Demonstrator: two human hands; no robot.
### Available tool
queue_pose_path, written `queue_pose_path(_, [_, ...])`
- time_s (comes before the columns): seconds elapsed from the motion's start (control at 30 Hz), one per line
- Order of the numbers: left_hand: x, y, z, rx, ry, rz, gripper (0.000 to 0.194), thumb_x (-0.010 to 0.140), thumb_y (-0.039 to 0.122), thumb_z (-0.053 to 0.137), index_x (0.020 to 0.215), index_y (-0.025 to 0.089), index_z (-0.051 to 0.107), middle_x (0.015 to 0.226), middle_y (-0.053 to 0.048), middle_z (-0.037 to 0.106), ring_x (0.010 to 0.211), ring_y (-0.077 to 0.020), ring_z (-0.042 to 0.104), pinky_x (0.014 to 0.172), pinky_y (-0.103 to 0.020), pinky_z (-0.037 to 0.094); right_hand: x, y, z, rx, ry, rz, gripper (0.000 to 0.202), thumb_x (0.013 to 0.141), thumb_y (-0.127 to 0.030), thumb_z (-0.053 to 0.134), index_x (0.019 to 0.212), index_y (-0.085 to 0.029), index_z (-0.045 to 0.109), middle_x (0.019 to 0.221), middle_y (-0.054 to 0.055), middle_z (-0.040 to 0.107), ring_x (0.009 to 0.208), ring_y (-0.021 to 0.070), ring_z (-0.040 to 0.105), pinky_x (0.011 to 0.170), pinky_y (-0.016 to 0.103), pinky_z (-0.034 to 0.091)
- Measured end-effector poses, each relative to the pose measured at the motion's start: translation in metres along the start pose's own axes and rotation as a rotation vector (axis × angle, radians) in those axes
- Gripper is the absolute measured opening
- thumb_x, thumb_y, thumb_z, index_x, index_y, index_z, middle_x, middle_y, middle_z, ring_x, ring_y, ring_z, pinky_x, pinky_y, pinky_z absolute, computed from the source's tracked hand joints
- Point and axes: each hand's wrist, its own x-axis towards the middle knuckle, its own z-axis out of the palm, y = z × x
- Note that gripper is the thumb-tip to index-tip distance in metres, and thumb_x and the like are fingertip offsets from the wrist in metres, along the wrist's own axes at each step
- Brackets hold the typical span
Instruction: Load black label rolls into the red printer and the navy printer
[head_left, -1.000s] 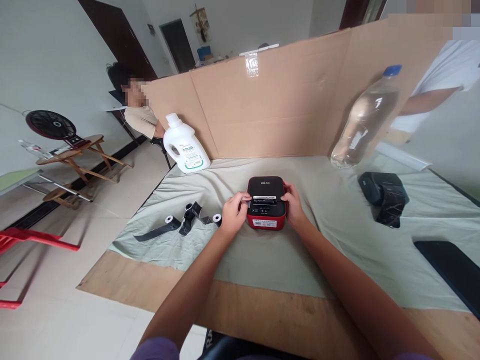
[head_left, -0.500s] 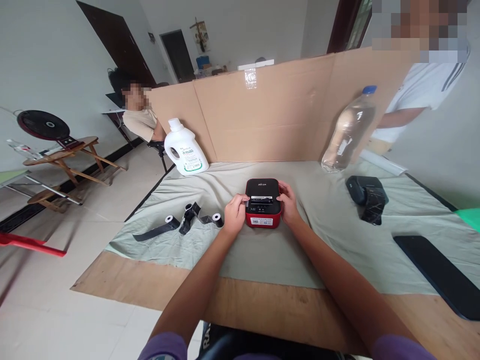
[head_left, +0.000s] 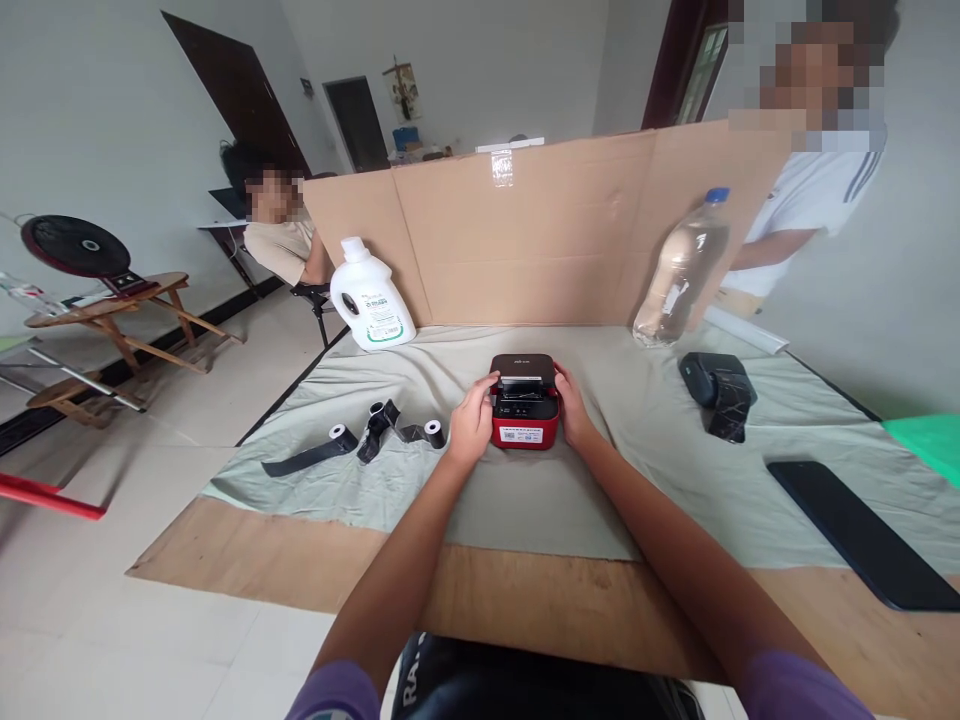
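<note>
A small red and black label printer [head_left: 526, 412] stands on the cloth in front of me, its black lid tilted partly up at the front slot. My left hand [head_left: 472, 415] grips the left side of the printer, fingertips at the lid's edge. On the opposite side, my right hand [head_left: 573, 408] holds the printer's right edge, its fingers partly hidden behind the lid. What lies inside the printer cannot be made out. To the left of my left hand lie several black rolls with pale cores, one a black roll [head_left: 343, 437] with its strip pulled out.
A white jug [head_left: 373, 300] and a clear bottle with a blue cap [head_left: 679, 275] stand before a cardboard screen [head_left: 525, 240]. On the right lie a black device with a dark strip [head_left: 718, 390] and a black phone [head_left: 862, 530]. Two people are beyond the screen.
The printer's lid has lifted at the front, widening the gap above the base. Both hands have shifted slightly with it, and my right thumb has moved off the lid's top.
</note>
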Motion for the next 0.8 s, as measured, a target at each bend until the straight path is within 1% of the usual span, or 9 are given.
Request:
queue_pose_path(0.17, [0.004, 0.001, -0.001, -0.014, -0.027, 0.02, 0.045, 0.1, 0.014, 0.032, 0.141, 0.023, 0.049, 0.152, -0.007, 0.052, 0.143, -0.0187, 0.047, 0.12, -0.041, 0.039, 0.006, -0.009, 0.002, -0.069, 0.066, 0.148, 0.063, 0.086, -0.067, 0.061, 0.139, -0.034, 0.053, 0.139, 0.001, 0.063, 0.134, 0.0279, 0.054, 0.113, 0.052, 0.044])
queue_pose_path(0.23, [0.005, 0.002, -0.003, 0.004, -0.051, 0.008, 0.046, 0.1, 0.014, 0.033, 0.143, 0.024, 0.046, 0.154, -0.007, 0.05, 0.144, -0.0186, 0.046, 0.12, -0.041, 0.039, 0.004, -0.017, 0.004, -0.11, 0.073, 0.162, 0.066, 0.086, -0.068, 0.059, 0.142, -0.034, 0.051, 0.138, 0.003, 0.063, 0.131, 0.0288, 0.056, 0.112, 0.052, 0.044])
queue_pose_path(0.3, [0.006, 0.003, -0.005, 0.035, -0.077, -0.004, 0.048, 0.1, 0.014, 0.034, 0.145, 0.026, 0.045, 0.156, -0.006, 0.048, 0.144, -0.0191, 0.046, 0.119, -0.04, 0.041, -0.001, -0.028, 0.007, -0.205, 0.071, 0.064, 0.063, 0.088, -0.066, 0.059, 0.142, -0.034, 0.051, 0.141, 0.004, 0.06, 0.131, 0.0287, 0.055, 0.113, 0.051, 0.043])
queue_pose_path(0.4, [0.006, 0.005, -0.008, 0.079, -0.096, 0.002, 0.049, 0.099, 0.013, 0.034, 0.145, 0.026, 0.045, 0.157, -0.006, 0.047, 0.143, -0.0198, 0.046, 0.117, -0.04, 0.043, -0.008, -0.047, 0.011, -0.465, 0.03, -0.259, 0.049, 0.091, -0.056, 0.059, 0.134, -0.033, 0.06, 0.142, 0.005, 0.057, 0.132, 0.0295, 0.049, 0.116, 0.051, 0.037])
queue_pose_path(0.47, [0.005, 0.005, -0.008, 0.099, -0.096, 0.01, 0.048, 0.099, 0.013, 0.035, 0.144, 0.025, 0.046, 0.156, -0.006, 0.048, 0.142, -0.0199, 0.048, 0.115, -0.039, 0.044, -0.01, -0.059, 0.012, -0.639, -0.028, -0.447, 0.04, 0.093, -0.049, 0.057, 0.128, -0.031, 0.065, 0.132, 0.007, 0.063, 0.128, 0.0313, 0.049, 0.115, 0.053, 0.035])
queue_pose_path(0.5, [0.005, 0.005, -0.008, 0.11, -0.088, 0.005, 0.047, 0.099, 0.013, 0.036, 0.142, 0.025, 0.048, 0.153, -0.006, 0.051, 0.14, -0.0199, 0.051, 0.113, -0.038, 0.046, -0.011, -0.063, 0.011, -0.709, -0.058, -0.501, 0.037, 0.094, -0.045, 0.056, 0.126, -0.03, 0.066, 0.125, 0.007, 0.066, 0.125, 0.0322, 0.051, 0.114, 0.054, 0.034])
queue_pose_path(0.63, [0.003, 0.002, -0.005, 0.118, -0.016, -0.056, 0.037, 0.094, 0.011, 0.04, 0.122, 0.024, 0.06, 0.121, -0.004, 0.073, 0.115, -0.0201, 0.069, 0.099, -0.035, 0.054, -0.014, -0.067, 0.006, -0.872, -0.167, -0.55, 0.031, 0.094, -0.038, 0.054, 0.119, -0.029, 0.069, 0.099, 0.006, 0.073, 0.104, 0.0315, 0.06, 0.109, 0.056, 0.032])
queue_pose_path(0.7, [0.003, 0.0, -0.002, 0.102, 0.007, -0.065, 0.036, 0.092, 0.009, 0.04, 0.116, 0.024, 0.062, 0.113, -0.004, 0.075, 0.108, -0.0197, 0.071, 0.096, -0.034, 0.055, -0.017, -0.064, 0.003, -0.899, -0.192, -0.559, 0.027, 0.093, -0.037, 0.053, 0.112, -0.029, 0.071, 0.098, 0.005, 0.074, 0.098, 0.03, 0.062, 0.107, 0.055, 0.033])
queue_pose_path(0.8, [0.001, -0.003, 0.002, 0.086, 0.029, -0.058, 0.035, 0.091, 0.009, 0.038, 0.11, 0.023, 0.063, 0.112, -0.004, 0.075, 0.108, -0.0192, 0.07, 0.095, -0.033, 0.054, -0.021, -0.059, 0.001, -0.903, -0.169, -0.584, 0.024, 0.093, -0.035, 0.052, 0.106, -0.029, 0.071, 0.103, 0.005, 0.074, 0.097, 0.0289, 0.063, 0.103, 0.053, 0.037])
